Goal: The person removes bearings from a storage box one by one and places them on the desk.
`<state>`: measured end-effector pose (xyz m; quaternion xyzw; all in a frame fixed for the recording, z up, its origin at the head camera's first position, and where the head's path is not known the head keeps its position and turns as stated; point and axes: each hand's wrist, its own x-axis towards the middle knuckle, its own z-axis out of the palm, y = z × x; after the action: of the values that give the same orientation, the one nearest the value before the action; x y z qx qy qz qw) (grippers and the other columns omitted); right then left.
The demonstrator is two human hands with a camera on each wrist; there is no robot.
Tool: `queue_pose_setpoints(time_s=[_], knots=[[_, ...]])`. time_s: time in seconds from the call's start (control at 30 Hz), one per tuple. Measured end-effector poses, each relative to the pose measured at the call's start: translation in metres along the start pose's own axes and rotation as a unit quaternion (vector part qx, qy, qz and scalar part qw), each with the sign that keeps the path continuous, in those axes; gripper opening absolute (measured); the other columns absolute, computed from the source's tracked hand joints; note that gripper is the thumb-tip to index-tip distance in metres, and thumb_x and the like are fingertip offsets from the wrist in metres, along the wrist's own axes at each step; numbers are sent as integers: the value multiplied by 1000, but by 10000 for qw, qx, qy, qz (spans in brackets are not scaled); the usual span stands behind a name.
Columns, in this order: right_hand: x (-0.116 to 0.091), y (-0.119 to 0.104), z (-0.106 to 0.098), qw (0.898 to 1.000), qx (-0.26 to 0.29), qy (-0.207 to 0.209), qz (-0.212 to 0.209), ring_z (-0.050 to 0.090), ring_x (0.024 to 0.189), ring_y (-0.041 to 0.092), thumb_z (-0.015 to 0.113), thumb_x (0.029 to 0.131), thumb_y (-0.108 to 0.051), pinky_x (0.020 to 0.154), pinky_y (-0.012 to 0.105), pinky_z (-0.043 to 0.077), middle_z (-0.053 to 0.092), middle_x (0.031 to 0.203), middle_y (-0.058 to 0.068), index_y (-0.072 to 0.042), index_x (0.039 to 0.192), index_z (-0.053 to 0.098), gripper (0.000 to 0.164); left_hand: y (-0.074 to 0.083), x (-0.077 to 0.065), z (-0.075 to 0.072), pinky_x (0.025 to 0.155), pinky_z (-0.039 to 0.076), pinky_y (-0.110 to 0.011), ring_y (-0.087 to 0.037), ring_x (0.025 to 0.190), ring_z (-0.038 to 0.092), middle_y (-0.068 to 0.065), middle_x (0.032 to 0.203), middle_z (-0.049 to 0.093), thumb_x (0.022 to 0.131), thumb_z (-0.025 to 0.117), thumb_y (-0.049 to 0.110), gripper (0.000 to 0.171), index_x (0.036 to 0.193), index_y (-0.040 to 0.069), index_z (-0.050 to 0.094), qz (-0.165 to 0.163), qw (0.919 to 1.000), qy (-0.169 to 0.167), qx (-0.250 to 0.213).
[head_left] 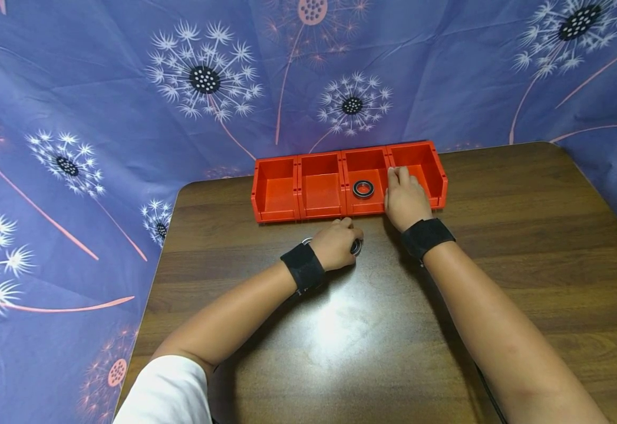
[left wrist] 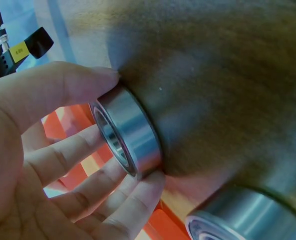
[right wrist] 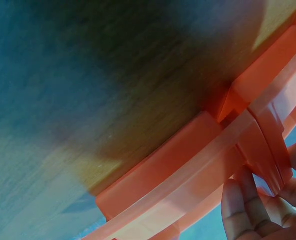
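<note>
My left hand pinches a ball bearing by its outer rim, between thumb and fingertips, at the tabletop in front of the bins. A second bearing stands close to it, mostly hidden by the hand in the head view. Over the wall between the third and fourth compartments of the red bin row, my right hand grips the divider with fingers on both its sides. Flat in the third compartment lies another bearing, with a black seal ring.
The red bins stand in a joined row near the back of the wooden table. Behind them hangs a blue cloth with dandelion prints. A black cable runs beside the right forearm.
</note>
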<state>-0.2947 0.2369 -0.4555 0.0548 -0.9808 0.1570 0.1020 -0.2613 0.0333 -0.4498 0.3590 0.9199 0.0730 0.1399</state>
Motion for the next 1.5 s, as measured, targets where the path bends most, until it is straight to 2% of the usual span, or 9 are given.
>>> queue_pose_setpoints(time_s=[0.27,0.43,0.6,0.7,0.8,0.97,1.1,1.3,1.5], knots=[[2,-3,4,9998,-81,100,-137,56,112,50,51,106,-9,93,59,51,45,144,30,12,153,42,53,-4,-4,1,93,53,-35,-26,113,60,-12,135,63,88,82,27,55,140,16,67,10,10000,55,-18],[4,-6,5,9997,-198,-46,-134,56,113,49,49,107,-10,94,58,51,43,145,30,12,155,39,54,-8,-10,-6,111,49,-41,-30,134,57,-14,150,58,94,76,44,65,150,13,59,-22,9991,340,-237],[8,-8,3,9996,-244,-89,-109,55,118,49,49,107,-11,97,59,50,43,147,30,11,155,39,54,-20,-13,-28,125,31,-54,-36,157,31,-16,168,36,100,65,53,75,161,16,44,-256,9912,1106,-675],[8,-10,2,9996,-235,-74,-134,56,117,50,48,107,-10,96,60,51,44,146,31,12,154,40,53,-36,-13,-38,128,21,-59,-37,163,10,-13,176,15,100,59,60,83,167,22,29,-689,9855,1364,-743],[7,-12,2,9995,-243,-86,-175,56,115,51,48,107,-9,96,59,51,45,144,32,13,153,41,52,-59,-13,-42,128,17,-60,-39,163,3,-14,177,6,101,56,62,86,169,23,20,-1182,9783,1482,-838],[6,-12,8,9990,-305,-92,-299,58,109,50,49,106,-9,93,59,52,46,140,33,15,152,42,52,-97,-12,-33,127,25,-55,-44,160,18,-20,174,15,104,60,43,76,167,13,29,-1799,9636,1541,-1242],[5,-10,12,9982,-391,-37,-460,60,103,50,50,104,-9,91,58,52,47,135,35,17,149,44,52,-115,-10,-25,123,36,-50,-43,151,39,-21,173,19,104,62,25,66,162,5,37,-1890,9581,1512,-1533],[7,-8,4,9984,-409,-185,-343,59,105,51,53,101,-10,91,60,53,46,135,35,17,146,47,52,-121,-6,-26,105,53,-44,-38,125,65,-20,172,20,103,60,16,62,161,5,40,-1694,9597,1559,-1612],[18,-14,-14,9987,-167,-456,-137,43,135,53,62,99,-20,114,64,38,33,156,33,8,153,43,63,-117,0,-37,89,56,-38,-32,95,70,-19,171,24,102,63,18,62,160,7,42,-1548,9644,1610,-1418]])
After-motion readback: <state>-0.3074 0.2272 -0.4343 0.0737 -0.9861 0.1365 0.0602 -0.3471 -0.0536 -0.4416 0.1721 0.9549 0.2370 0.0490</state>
